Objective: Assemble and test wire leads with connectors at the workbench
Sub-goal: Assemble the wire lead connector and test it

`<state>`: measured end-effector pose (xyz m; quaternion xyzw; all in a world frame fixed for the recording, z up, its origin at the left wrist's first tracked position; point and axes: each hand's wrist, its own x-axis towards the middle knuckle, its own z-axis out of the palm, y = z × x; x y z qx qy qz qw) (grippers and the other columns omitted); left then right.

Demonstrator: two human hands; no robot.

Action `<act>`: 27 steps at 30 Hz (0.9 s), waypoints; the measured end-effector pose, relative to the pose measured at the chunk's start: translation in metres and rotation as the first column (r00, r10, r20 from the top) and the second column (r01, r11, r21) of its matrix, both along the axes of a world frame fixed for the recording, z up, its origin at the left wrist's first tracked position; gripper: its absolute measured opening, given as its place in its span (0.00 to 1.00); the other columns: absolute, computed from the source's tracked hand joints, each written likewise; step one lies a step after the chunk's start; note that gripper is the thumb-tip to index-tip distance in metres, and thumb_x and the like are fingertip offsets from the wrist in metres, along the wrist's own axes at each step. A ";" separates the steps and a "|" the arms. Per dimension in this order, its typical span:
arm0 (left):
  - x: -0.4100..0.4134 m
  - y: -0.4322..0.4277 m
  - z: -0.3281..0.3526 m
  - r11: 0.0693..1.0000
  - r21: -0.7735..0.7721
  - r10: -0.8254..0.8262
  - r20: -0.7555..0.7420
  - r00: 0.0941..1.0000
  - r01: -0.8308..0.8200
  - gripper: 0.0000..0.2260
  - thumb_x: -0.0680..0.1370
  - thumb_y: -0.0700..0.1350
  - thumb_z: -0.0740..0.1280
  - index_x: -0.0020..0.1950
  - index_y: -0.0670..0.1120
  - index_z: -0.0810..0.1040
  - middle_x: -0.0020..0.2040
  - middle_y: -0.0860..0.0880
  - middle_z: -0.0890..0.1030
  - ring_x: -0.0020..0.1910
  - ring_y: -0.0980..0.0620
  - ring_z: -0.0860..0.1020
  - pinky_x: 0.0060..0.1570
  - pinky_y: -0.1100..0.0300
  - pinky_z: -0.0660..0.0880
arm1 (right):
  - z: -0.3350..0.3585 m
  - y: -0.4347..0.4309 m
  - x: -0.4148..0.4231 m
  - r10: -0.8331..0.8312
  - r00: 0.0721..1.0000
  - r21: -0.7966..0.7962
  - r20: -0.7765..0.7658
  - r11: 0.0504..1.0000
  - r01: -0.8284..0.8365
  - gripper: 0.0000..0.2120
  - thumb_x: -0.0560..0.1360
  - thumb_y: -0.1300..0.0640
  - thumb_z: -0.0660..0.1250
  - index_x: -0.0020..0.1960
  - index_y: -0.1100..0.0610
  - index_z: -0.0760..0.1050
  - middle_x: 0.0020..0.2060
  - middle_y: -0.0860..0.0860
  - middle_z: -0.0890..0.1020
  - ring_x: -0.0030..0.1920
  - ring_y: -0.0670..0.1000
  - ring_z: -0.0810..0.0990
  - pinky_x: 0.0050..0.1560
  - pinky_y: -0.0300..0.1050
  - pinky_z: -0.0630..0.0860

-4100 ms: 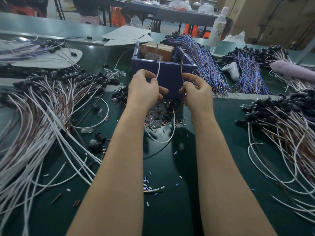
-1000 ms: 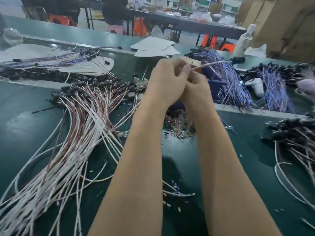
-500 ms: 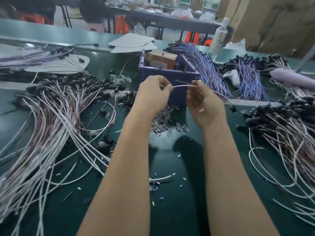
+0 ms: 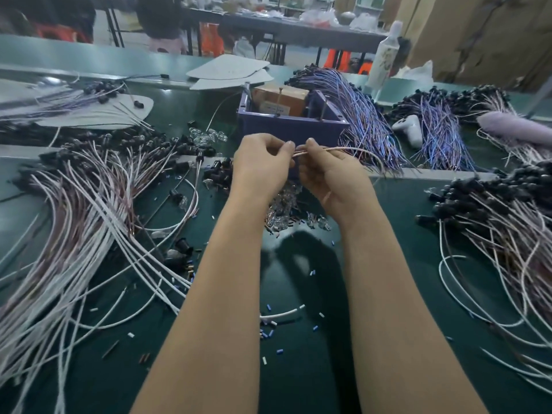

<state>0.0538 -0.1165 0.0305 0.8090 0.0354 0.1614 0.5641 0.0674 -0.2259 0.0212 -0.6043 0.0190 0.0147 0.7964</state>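
Both hands meet in front of the blue bin (image 4: 292,127) above the green bench. My left hand (image 4: 260,168) pinches the near end of a thin white-and-brown wire lead (image 4: 340,150) between thumb and forefinger. My right hand (image 4: 331,177) pinches the same lead just to the right of that, and the lead arcs away to the right and down. What sits at the lead's tip is hidden by my fingers. A heap of small clear parts (image 4: 286,210) lies on the bench under my hands.
A big fan of white and brown leads with black connectors (image 4: 89,210) covers the left side. A similar pile (image 4: 501,222) lies at the right. Blue-purple wire bundles (image 4: 367,124) lie behind the bin. Cut insulation bits (image 4: 271,327) litter the near bench.
My hands, apart half a second ago, have closed together on the lead. One second ago they were raised higher and tightly joined; earlier they held two wire ends in the bin.
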 end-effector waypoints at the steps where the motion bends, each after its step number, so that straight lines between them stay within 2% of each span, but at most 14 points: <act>1: 0.000 0.000 0.000 1.000 0.013 -0.005 0.003 1.000 0.005 0.06 0.78 0.46 0.66 0.45 0.45 0.80 0.35 0.52 0.81 0.38 0.55 0.78 0.46 0.60 0.74 | 0.001 -0.002 -0.002 -0.009 1.000 -0.131 0.000 0.991 0.009 0.13 0.78 0.55 0.65 0.37 0.60 0.77 0.26 0.49 0.78 0.25 0.43 0.73 0.27 0.34 0.72; 3: -0.001 0.001 0.001 0.999 0.033 0.005 0.003 1.000 -0.005 0.06 0.78 0.46 0.66 0.45 0.44 0.80 0.37 0.49 0.81 0.41 0.52 0.78 0.48 0.58 0.75 | 0.005 -0.007 -0.005 -0.017 0.999 -0.431 0.028 0.902 0.028 0.18 0.78 0.49 0.65 0.33 0.58 0.76 0.22 0.46 0.75 0.23 0.44 0.69 0.25 0.35 0.67; 5: -0.001 0.003 0.002 0.999 0.051 0.002 -0.025 1.000 0.000 0.08 0.78 0.46 0.66 0.41 0.46 0.79 0.37 0.51 0.81 0.39 0.52 0.78 0.47 0.59 0.74 | 0.011 -0.012 -0.007 -0.063 0.983 -0.626 0.175 0.763 0.160 0.20 0.77 0.48 0.65 0.29 0.55 0.74 0.22 0.46 0.73 0.24 0.44 0.69 0.29 0.38 0.66; 7: -0.002 0.004 0.002 0.996 0.084 -0.020 -0.056 0.998 0.025 0.11 0.79 0.46 0.65 0.36 0.48 0.76 0.38 0.49 0.81 0.37 0.52 0.76 0.44 0.60 0.73 | 0.019 -0.015 -0.007 -0.146 0.893 -0.643 0.427 0.645 0.413 0.18 0.77 0.49 0.65 0.32 0.56 0.75 0.26 0.45 0.74 0.28 0.42 0.70 0.33 0.35 0.67; 9: -0.003 0.004 0.003 0.992 0.116 -0.038 -0.067 0.997 0.046 0.13 0.79 0.46 0.64 0.35 0.48 0.75 0.40 0.45 0.82 0.38 0.50 0.76 0.44 0.59 0.72 | 0.025 -0.013 -0.009 -0.126 0.801 -0.617 0.585 0.571 0.541 0.12 0.78 0.51 0.63 0.42 0.56 0.79 0.31 0.41 0.75 0.33 0.40 0.72 0.34 0.28 0.66; 11: -0.004 0.003 0.005 0.991 0.128 -0.043 -0.064 0.997 0.051 0.11 0.79 0.46 0.64 0.37 0.47 0.76 0.41 0.45 0.82 0.40 0.48 0.76 0.45 0.58 0.73 | 0.024 -0.011 -0.009 0.022 0.834 -0.729 0.551 0.499 0.468 0.11 0.79 0.53 0.62 0.51 0.57 0.80 0.39 0.43 0.78 0.39 0.43 0.74 0.37 0.31 0.64; 12: -0.004 0.003 0.006 0.991 0.125 -0.040 -0.052 0.998 0.046 0.10 0.79 0.46 0.64 0.39 0.46 0.77 0.42 0.45 0.82 0.41 0.48 0.77 0.46 0.57 0.74 | 0.021 -0.011 -0.008 0.103 0.876 -0.805 0.471 0.456 0.379 0.12 0.80 0.53 0.61 0.53 0.57 0.80 0.42 0.45 0.80 0.42 0.45 0.75 0.40 0.35 0.64; 14: -0.005 0.005 0.007 0.991 0.128 -0.028 -0.023 0.999 0.030 0.06 0.79 0.45 0.65 0.44 0.46 0.78 0.43 0.45 0.82 0.45 0.47 0.78 0.50 0.55 0.75 | 0.015 -0.013 -0.007 0.206 0.941 -0.900 0.269 0.402 0.169 0.14 0.81 0.51 0.58 0.53 0.57 0.80 0.44 0.49 0.83 0.42 0.48 0.76 0.40 0.42 0.67; 16: -0.005 0.008 0.007 0.988 0.152 -0.011 -0.013 1.000 0.013 0.04 0.79 0.44 0.65 0.47 0.46 0.78 0.46 0.46 0.82 0.48 0.48 0.79 0.52 0.55 0.75 | 0.013 -0.014 -0.009 0.249 0.956 -0.907 0.154 0.420 0.036 0.15 0.81 0.50 0.57 0.50 0.55 0.80 0.38 0.47 0.82 0.38 0.45 0.76 0.39 0.42 0.71; 18: -0.005 0.009 0.007 0.974 0.220 0.050 0.009 0.999 -0.051 0.05 0.79 0.44 0.64 0.51 0.46 0.78 0.50 0.47 0.81 0.52 0.48 0.78 0.55 0.54 0.74 | 0.012 -0.014 -0.008 0.241 0.952 -0.875 0.189 0.481 0.053 0.12 0.81 0.52 0.59 0.46 0.54 0.79 0.33 0.46 0.81 0.38 0.46 0.79 0.41 0.43 0.74; 21: -0.006 0.013 0.012 0.919 0.300 0.221 0.144 0.964 -0.256 0.08 0.79 0.48 0.63 0.53 0.45 0.78 0.54 0.45 0.80 0.54 0.46 0.77 0.56 0.53 0.73 | 0.010 -0.014 -0.004 0.129 0.949 -0.756 0.287 0.639 0.142 0.09 0.80 0.56 0.60 0.45 0.53 0.78 0.28 0.46 0.78 0.39 0.50 0.83 0.40 0.42 0.75; 23: -0.006 0.017 0.016 0.931 0.242 0.248 0.130 0.960 -0.273 0.13 0.80 0.51 0.60 0.50 0.42 0.78 0.48 0.45 0.82 0.50 0.45 0.79 0.53 0.55 0.75 | 0.010 -0.015 -0.003 0.082 0.947 -0.677 0.312 0.718 0.161 0.09 0.80 0.57 0.60 0.45 0.53 0.78 0.26 0.45 0.76 0.37 0.50 0.83 0.42 0.46 0.76; 25: -0.006 0.019 0.018 0.975 0.130 0.188 -0.049 0.981 -0.180 0.19 0.82 0.53 0.56 0.50 0.39 0.77 0.40 0.44 0.83 0.45 0.46 0.81 0.51 0.54 0.77 | 0.011 -0.016 -0.004 0.082 0.949 -0.646 0.305 0.750 0.143 0.09 0.78 0.58 0.61 0.43 0.52 0.79 0.25 0.44 0.76 0.35 0.47 0.82 0.45 0.47 0.78; 27: -0.007 0.017 0.019 0.981 -0.149 0.091 -0.193 0.977 -0.121 0.18 0.83 0.52 0.53 0.48 0.40 0.74 0.40 0.44 0.82 0.43 0.47 0.82 0.50 0.53 0.79 | 0.013 -0.016 -0.007 0.120 0.956 -0.658 0.269 0.748 0.091 0.11 0.76 0.58 0.62 0.39 0.51 0.80 0.25 0.45 0.78 0.38 0.51 0.83 0.47 0.50 0.78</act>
